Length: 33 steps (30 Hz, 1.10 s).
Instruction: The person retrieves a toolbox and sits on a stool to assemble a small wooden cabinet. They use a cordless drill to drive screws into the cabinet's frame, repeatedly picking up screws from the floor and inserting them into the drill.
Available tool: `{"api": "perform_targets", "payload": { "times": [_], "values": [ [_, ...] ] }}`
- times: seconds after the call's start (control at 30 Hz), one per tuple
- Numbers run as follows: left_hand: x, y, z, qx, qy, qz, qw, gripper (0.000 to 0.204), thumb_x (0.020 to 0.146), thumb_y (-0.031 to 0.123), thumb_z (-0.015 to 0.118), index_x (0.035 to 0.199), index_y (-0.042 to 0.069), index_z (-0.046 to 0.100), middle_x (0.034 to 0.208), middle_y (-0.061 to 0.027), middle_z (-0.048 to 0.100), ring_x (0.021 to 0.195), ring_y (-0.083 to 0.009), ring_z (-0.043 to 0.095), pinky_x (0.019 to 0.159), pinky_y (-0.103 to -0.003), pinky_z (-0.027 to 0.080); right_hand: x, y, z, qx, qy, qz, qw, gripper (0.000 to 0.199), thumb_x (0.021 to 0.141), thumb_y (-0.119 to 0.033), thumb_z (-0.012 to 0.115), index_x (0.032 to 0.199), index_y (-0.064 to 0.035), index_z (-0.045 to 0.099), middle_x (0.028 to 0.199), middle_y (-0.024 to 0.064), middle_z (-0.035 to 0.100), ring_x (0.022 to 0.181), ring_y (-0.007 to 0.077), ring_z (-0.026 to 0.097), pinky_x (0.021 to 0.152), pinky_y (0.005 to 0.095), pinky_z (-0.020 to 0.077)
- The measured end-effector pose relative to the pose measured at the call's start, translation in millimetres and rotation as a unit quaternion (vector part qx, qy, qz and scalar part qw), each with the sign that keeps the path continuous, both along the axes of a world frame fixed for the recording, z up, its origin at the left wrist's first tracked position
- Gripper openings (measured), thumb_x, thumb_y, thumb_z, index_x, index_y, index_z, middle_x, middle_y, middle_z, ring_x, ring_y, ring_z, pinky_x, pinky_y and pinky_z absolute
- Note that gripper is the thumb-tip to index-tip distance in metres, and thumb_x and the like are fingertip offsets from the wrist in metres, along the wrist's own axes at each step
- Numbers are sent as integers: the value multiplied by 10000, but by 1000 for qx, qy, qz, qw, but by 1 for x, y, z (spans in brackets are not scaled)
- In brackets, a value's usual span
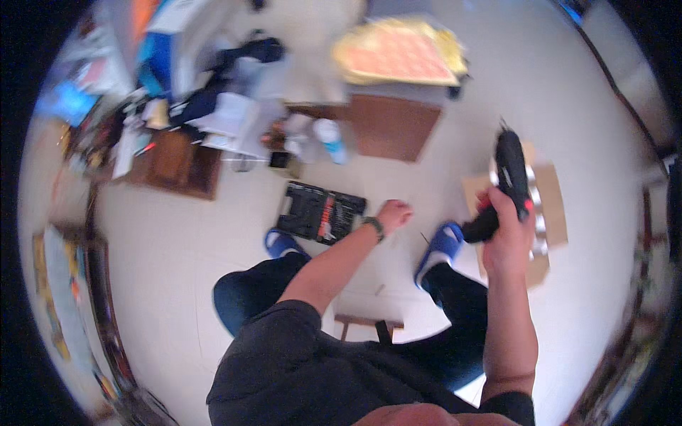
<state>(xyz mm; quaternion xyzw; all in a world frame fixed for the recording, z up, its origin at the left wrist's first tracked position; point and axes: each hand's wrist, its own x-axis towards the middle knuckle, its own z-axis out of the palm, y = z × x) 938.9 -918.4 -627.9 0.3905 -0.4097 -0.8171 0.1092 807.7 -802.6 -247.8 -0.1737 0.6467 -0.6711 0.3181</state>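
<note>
My right hand (506, 238) is wrapped around the grip of a black cordless drill (510, 162) with red accents. The drill is raised, its tip directed away from me, above the right side of an open cardboard box (551, 206) with white things in a row inside. My left hand (393, 213), with a dark watch (374, 227) on the wrist, has its fingers curled. Anything inside them is hidden. It hovers to the right of an open black tool case (321, 211) on the floor, which has a red strip and small bits in it.
My feet in blue slippers (445, 243) stand either side of the hands. Beneath me is a small wooden stool (369, 323). Ahead, a padded seat (398, 51) with a yellow-edged pink cover tops a brown box-like base (394, 128). A cluttered low wooden cabinet (174, 165) stands left.
</note>
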Motion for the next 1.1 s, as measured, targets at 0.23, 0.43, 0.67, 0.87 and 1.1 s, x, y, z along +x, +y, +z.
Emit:
{"api": "perform_targets", "payload": {
  "times": [0.23,0.43,0.67,0.87,1.1],
  "values": [
    [-63,-59,247,82,310,139,937,134,991,233,598,986,104,635,909,-3,635,831,-122,620,677,-258,503,-5,14,-11,5,182,85,979,253,828,-121,714,1021,-37,574,795,-4,567,678,81,513,627,251,446],
    [-30,-55,303,102,382,119,911,145,996,248,584,998,113,639,908,7,639,852,-121,609,743,-280,512,27,17,-15,6,209,148,967,356,824,-100,721,1136,-16,572,818,5,584,676,108,540,617,263,470],
    [-17,-50,313,95,390,147,904,173,993,282,586,975,117,632,892,2,642,843,-141,609,779,-332,528,28,11,-27,5,365,134,921,338,839,-102,698,1134,-16,557,774,-4,541,574,63,472,477,236,381],
    [-2,-43,323,61,389,152,907,191,977,305,609,933,119,620,865,-4,626,823,-156,601,758,-348,525,43,10,-16,37,365,147,918,369,823,-144,698,1142,-14,566,769,33,566,592,110,519,524,273,430],
    [3,-54,325,21,299,161,940,222,947,344,606,907,126,612,844,-53,581,787,-192,590,720,-389,529,57,10,20,109,362,180,908,571,732,-209,753,1244,-30,575,977,171,683,872,293,680,808,371,522]
  ]
}}
